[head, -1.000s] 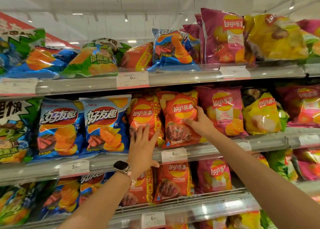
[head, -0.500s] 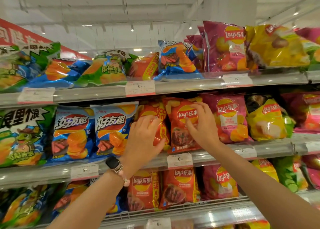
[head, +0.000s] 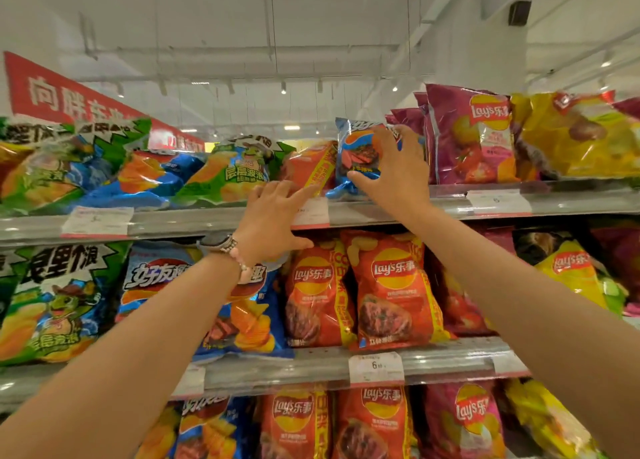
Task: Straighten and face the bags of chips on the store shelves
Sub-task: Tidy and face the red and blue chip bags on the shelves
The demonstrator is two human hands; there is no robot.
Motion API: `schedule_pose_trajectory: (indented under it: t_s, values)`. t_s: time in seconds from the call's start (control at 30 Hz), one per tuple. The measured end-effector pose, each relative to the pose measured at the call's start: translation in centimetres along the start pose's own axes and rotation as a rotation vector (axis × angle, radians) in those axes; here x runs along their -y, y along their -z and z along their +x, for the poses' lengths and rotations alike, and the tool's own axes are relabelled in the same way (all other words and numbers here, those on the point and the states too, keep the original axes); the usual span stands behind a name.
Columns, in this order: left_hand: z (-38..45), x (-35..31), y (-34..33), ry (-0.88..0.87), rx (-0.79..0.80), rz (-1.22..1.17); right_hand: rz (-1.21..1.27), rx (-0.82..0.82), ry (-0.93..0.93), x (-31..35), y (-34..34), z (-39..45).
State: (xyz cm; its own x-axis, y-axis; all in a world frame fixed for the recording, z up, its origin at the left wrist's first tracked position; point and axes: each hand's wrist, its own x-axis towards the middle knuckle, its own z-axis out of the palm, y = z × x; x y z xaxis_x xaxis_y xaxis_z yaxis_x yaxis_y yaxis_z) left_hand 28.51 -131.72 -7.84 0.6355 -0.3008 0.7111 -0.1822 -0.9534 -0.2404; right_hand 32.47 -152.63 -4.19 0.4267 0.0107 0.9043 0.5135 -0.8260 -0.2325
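- Blue chip bag [head: 360,160] on the top shelf, orange swirl, red meat picture.
- Left of it, orange bag [head: 308,167] with a yellow stripe.
- Far left, green bags [head: 235,174], orange chips printed on them.
- Right: magenta bag [head: 471,136], then yellow bag [head: 581,136].
- Middle shelf: red bags [head: 391,285], yellow-and-red logo.
- Red banner [head: 62,94], white lettering.

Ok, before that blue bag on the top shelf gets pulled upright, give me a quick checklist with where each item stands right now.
1. Right hand gripping the blue bag: ok.
2. Blue bag facing front: not ok, it leans sideways.
3. Left hand free to help: ok, open at the top shelf edge.
4. Orange bag beside it upright: not ok, it is lying tilted.
5. Space behind the blue bag: cannot tell.
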Motion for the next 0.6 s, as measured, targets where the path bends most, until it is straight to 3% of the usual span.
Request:
schedule_pose_trajectory:
  t_s: [0.13,0.2,0.47,0.6]
  values:
    - [-0.3,0.1,-1.2,0.000,-0.119,0.102,0.008,0.247,-0.166,-0.6,-0.7,1.4]
    - [-0.2,0.1,-1.7,-0.002,-0.168,0.112,-0.019,0.289,-0.202,-0.8,-1.1,1.5]
    - [-0.1,0.7,-2.1,-0.015,-0.156,0.107,0.060,0.117,-0.196,-0.1,-1.8,1.0]
    - [-0.2,0.5,-1.2,-0.022,-0.057,0.071,0.118,0.036,-0.182,0.3,-1.8,0.9]
